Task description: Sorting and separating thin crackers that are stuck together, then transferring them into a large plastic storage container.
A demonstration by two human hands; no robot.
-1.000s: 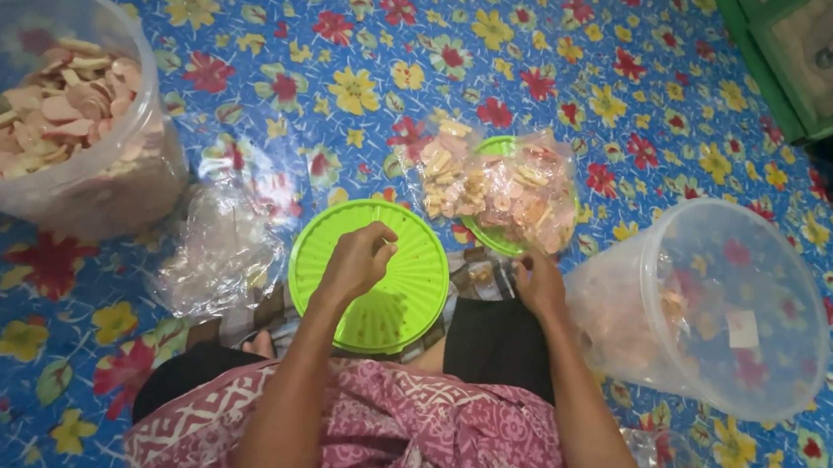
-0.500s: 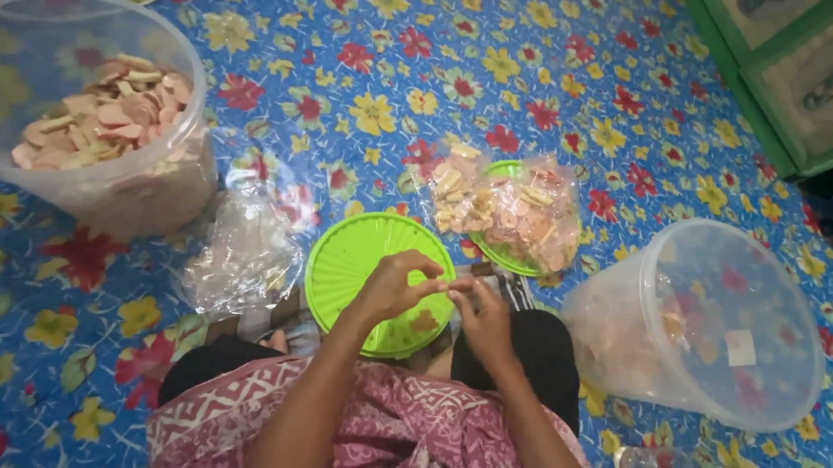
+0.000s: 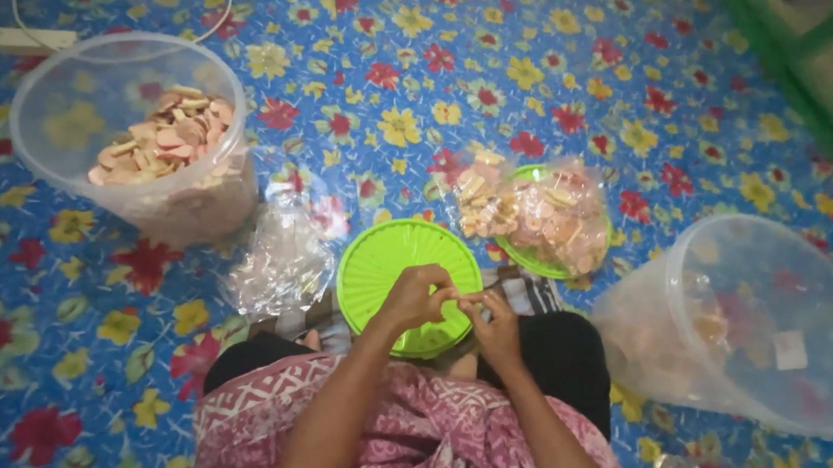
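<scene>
My left hand [image 3: 414, 297] and my right hand [image 3: 491, 325] meet fingertip to fingertip over a round green plastic lid [image 3: 379, 267] that lies in front of my lap. The fingers pinch together at something too small to make out. Beyond the lid, a second green lid [image 3: 527, 253] carries clear bags filled with pale pink and cream crackers [image 3: 546, 216]. A pile of empty clear plastic bags [image 3: 284, 254] lies left of the near lid.
A large clear tub [image 3: 60, 113] with round crackers [image 3: 163, 137] stands at the back left. Another clear tub [image 3: 770, 320] lies on its side at the right. The floor mat [image 3: 521, 57] is blue with flowers. A green cabinet [image 3: 816, 24] fills the right corner.
My right hand came in from beside the bagged crackers to meet my left hand over the green lid. The view has tilted up, showing more of the left tub.
</scene>
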